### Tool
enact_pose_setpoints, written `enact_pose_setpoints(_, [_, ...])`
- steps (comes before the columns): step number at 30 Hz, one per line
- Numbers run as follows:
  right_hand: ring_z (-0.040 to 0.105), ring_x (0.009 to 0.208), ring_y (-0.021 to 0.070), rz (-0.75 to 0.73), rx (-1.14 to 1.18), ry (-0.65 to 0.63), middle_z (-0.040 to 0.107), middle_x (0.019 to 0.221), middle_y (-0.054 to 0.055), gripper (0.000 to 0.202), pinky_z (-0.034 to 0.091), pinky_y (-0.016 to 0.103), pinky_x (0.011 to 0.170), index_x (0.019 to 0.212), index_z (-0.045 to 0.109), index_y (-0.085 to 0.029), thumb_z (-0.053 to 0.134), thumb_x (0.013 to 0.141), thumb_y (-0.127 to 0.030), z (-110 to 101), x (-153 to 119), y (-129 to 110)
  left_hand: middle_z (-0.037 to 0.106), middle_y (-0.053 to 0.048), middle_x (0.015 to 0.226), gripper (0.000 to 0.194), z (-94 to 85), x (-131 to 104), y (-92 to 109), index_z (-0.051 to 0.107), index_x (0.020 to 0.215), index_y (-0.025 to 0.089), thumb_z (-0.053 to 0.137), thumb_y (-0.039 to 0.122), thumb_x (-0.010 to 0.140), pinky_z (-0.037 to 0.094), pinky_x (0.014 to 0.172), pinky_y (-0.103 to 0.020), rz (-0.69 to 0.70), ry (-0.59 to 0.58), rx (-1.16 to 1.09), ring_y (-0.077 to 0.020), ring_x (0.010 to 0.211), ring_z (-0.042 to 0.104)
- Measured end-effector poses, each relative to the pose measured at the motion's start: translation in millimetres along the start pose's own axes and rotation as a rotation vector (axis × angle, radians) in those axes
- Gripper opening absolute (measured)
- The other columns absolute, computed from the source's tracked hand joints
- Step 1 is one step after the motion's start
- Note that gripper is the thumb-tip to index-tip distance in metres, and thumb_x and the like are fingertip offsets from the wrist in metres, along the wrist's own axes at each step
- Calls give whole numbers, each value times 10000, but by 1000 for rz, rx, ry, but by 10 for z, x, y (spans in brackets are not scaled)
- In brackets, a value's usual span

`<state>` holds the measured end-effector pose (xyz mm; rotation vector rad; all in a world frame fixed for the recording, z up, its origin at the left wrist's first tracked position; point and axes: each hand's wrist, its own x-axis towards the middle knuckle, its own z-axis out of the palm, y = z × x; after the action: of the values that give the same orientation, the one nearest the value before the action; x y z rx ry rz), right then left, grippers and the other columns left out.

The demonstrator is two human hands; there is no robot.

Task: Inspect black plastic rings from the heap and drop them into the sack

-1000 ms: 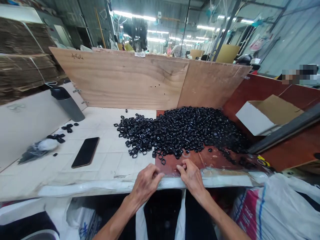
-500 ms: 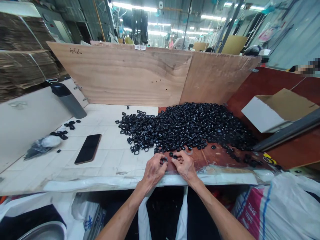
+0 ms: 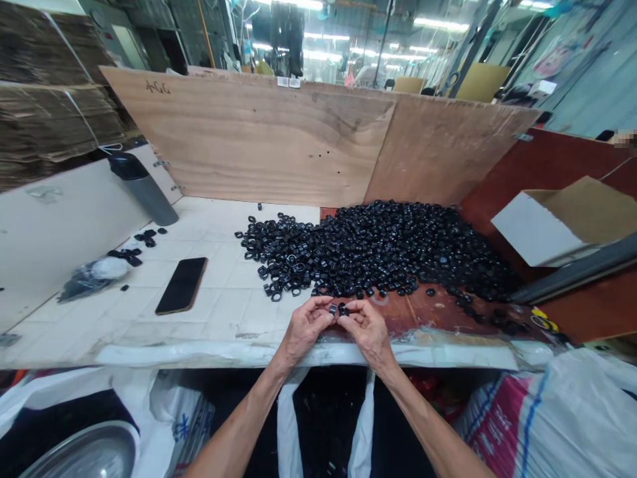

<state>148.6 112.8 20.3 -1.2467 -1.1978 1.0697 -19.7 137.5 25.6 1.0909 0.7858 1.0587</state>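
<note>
Near the front edge of the table, my left hand (image 3: 307, 326) pinches a small black ring (image 3: 333, 309) between thumb and fingers. Close beside it on the right, my right hand (image 3: 367, 329) pinches a small black part (image 3: 343, 310). The two parts are almost side by side; whether they touch is too small to tell. Just beyond my fingers spreads a large pile of black rings (image 3: 388, 245), over the white and the red-brown surface.
A phone (image 3: 182, 285), a clear plastic bag (image 3: 89, 276) and a grey bottle (image 3: 144, 190) are on the left. A wooden board (image 3: 249, 139) stands behind the pile. At the right are an open carton (image 3: 542, 226), yellow-handled scissors (image 3: 545, 320) and a woven sack (image 3: 557, 405).
My two hands have come closer together, bringing the ring and the black part nearly side by side. The ring has turned in my left fingers. The whole view has shifted slightly.
</note>
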Motion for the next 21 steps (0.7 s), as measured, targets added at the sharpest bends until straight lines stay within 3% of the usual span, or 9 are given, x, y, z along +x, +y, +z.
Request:
enact_pose_setpoints(3, [688,842,192,-123,-86,-3,703,957,69,197,572,310,765,969,694,-184,687,828,-321,-5,-4,-52,716,-86,1043,361,-21,-16,7,652,1136,139,696,321,827,547,847,-317,43,-21,54,-186,907,676])
enact_pose_setpoints(7, [655,980,204,-265,-184,-47,678,1032,85,178,559,304,824,1000,744,-201,643,866,-260,-7,-9,-132,718,-106,1066,337,-21,-28,6,657,1090,130,714,317,816,547,859,-328,29,-30,28,-196,915,678])
enact_pose_setpoints(11, [665,817,176,-219,-198,-1,684,974,74,208,572,287,732,1040,707,-189,662,850,-259,16,-40,-146,722,-92,1002,326,10,-33,3,651,1043,130,732,329,798,553,837,-324,6,-23,17,-192,883,685])
enact_pose_setpoints(16, [655,756,170,-261,-343,18,687,871,50,109,541,257,663,897,700,-190,635,864,-270,36,-66,-229,710,-76,980,301,29,-44,18,650,1029,129,712,330,814,553,829,-312,72,-25,89,-186,881,679])
enact_pose_setpoints(21, [599,606,144,-276,-514,29,656,700,20,199,477,246,598,774,674,-188,607,898,-328,22,-47,-278,698,-78,974,307,15,-57,14,653,1052,125,672,348,842,554,813,-307,114,-34,181,-193,896,664])
